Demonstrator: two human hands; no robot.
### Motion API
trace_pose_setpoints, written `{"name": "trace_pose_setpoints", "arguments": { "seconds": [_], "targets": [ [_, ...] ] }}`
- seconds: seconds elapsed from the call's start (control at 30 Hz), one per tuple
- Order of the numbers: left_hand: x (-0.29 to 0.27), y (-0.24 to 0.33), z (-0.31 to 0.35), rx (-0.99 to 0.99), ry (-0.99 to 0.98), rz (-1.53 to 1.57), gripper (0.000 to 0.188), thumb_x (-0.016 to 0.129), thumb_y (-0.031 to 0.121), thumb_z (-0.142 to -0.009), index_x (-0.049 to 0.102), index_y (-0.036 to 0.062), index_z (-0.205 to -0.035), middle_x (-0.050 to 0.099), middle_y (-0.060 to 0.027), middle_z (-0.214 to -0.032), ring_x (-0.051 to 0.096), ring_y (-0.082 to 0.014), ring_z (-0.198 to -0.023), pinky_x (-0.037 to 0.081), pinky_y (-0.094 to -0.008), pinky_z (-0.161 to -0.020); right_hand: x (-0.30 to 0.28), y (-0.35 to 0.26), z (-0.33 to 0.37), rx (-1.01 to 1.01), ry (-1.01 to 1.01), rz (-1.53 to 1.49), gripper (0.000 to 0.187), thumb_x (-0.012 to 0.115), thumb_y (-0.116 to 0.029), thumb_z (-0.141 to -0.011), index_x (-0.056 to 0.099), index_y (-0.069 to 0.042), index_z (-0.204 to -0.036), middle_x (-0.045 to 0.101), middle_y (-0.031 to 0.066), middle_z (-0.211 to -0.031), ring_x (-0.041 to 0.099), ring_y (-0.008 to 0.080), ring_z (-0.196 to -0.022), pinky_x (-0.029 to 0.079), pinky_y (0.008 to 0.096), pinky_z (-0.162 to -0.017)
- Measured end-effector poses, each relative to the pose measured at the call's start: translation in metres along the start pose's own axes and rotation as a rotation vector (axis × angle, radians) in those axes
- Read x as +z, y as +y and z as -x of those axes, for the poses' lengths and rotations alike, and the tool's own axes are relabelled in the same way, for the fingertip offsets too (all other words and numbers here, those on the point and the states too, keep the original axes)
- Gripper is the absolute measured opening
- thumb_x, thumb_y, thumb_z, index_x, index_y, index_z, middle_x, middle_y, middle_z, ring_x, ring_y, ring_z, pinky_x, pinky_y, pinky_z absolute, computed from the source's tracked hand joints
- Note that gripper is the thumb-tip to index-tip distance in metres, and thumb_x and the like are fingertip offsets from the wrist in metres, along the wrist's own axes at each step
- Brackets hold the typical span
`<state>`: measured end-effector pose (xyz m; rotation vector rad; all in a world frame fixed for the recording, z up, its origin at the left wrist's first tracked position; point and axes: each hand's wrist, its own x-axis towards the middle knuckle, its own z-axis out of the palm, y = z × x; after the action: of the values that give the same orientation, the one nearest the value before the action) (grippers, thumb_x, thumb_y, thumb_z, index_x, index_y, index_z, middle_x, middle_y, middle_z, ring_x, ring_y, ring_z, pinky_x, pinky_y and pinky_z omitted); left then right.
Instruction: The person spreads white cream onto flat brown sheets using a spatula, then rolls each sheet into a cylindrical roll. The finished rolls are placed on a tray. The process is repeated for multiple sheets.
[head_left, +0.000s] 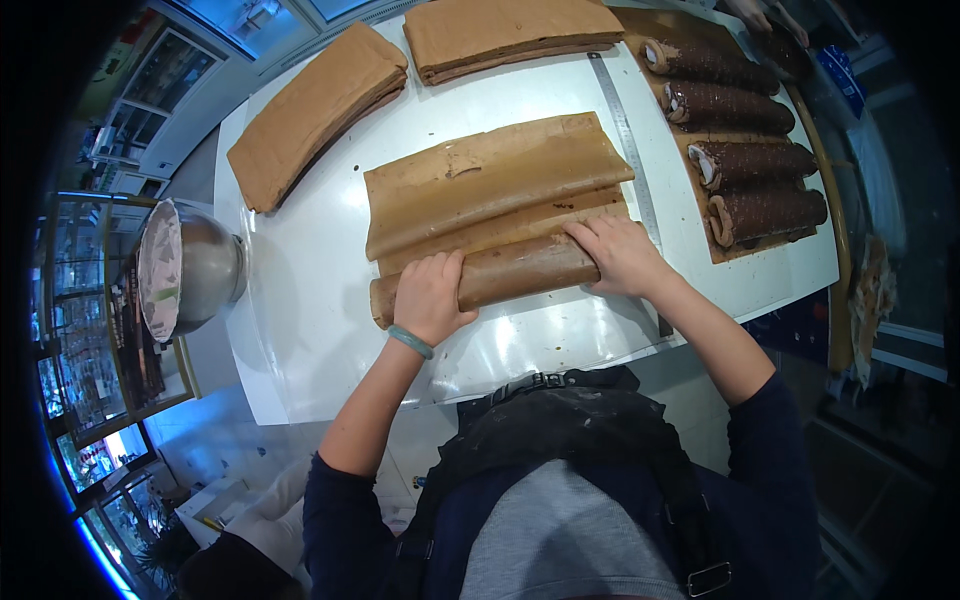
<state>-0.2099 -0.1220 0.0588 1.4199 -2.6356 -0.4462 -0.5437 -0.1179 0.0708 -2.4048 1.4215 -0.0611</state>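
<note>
Head view. Brown roll (530, 272), one, at the centre of the frame, lying crosswise on a white table (310, 340); it sits directly beneath both hands. Left hand (430, 297), bracelet (410, 342) at the wrist: half-closed, fingers curved over the roll near its left end, thumb on the near side, gripping it. Right hand (618, 256): likewise half-closed, fingers bent over the right end, holding it. Brown sheet (490, 175), glossy, one, spread just above the roll in the frame, its lower part folded in a ridge. Metal ruler (625, 130), upper right of centre, beside the sheet. Stacked brown slabs, two piles: one upper left (315, 115), one top centre (510, 35). Dark rolls (755, 163), four, in a row, upper right. Metal bowl (212, 270), left, light-coloured inside.
</note>
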Motion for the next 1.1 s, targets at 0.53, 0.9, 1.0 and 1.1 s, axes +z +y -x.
{"name": "trace_pose_setpoints", "arguments": {
  "seconds": [0.53,0.9,1.0,1.1],
  "targets": [
    [-0.016,0.053,0.075,-0.051,0.169,-0.071,0.094,0.087,0.038,-0.07,0.049,0.0096,-0.152,0.055,-0.0175,-0.136,0.05,-0.0397,-0.128,0.035,-0.0571,-0.115,0.005,-0.043,0.08,0.041,0.175,-0.014,0.106,0.09,-0.041,-0.068,0.04,-0.009,-0.156,0.046,0.0154,-0.146,0.042,0.0369,-0.141,0.027,0.0551,-0.124],
    [-0.007,0.041,0.071,0.022,0.245,-0.106,0.08,0.075,0.053,-0.084,0.054,0.0086,-0.147,0.051,-0.0149,-0.151,0.047,-0.0377,-0.138,0.033,-0.0568,-0.119,0.006,-0.013,0.064,0.364,0.33,-0.016,0.042,0.074,-0.027,-0.091,0.064,-0.005,-0.126,0.064,0.0142,-0.118,0.055,0.0362,-0.123,0.038,0.0503,-0.111],
    [-0.006,0.042,0.069,0.029,0.253,-0.102,0.083,0.075,0.052,-0.085,0.05,0.009,-0.151,0.049,-0.0149,-0.153,0.046,-0.0375,-0.14,0.033,-0.0561,-0.119,0.012,-0.01,0.072,0.197,0.545,-0.122,0.016,0.077,-0.013,-0.086,0.071,-0.008,-0.1,0.063,0.0081,-0.1,0.06,0.0314,-0.106,0.044,0.0451,-0.1],
    [-0.011,0.049,0.073,0.02,0.277,-0.08,0.089,0.077,0.052,-0.083,0.047,0.008,-0.153,0.049,-0.0161,-0.154,0.046,-0.0378,-0.14,0.033,-0.0561,-0.119,0.012,-0.017,0.094,0.054,0.683,-0.165,0.018,0.081,-0.007,-0.078,0.074,-0.012,-0.093,0.065,0.0044,-0.1,0.062,0.0285,-0.104,0.045,0.044,-0.102]
  ]
}}
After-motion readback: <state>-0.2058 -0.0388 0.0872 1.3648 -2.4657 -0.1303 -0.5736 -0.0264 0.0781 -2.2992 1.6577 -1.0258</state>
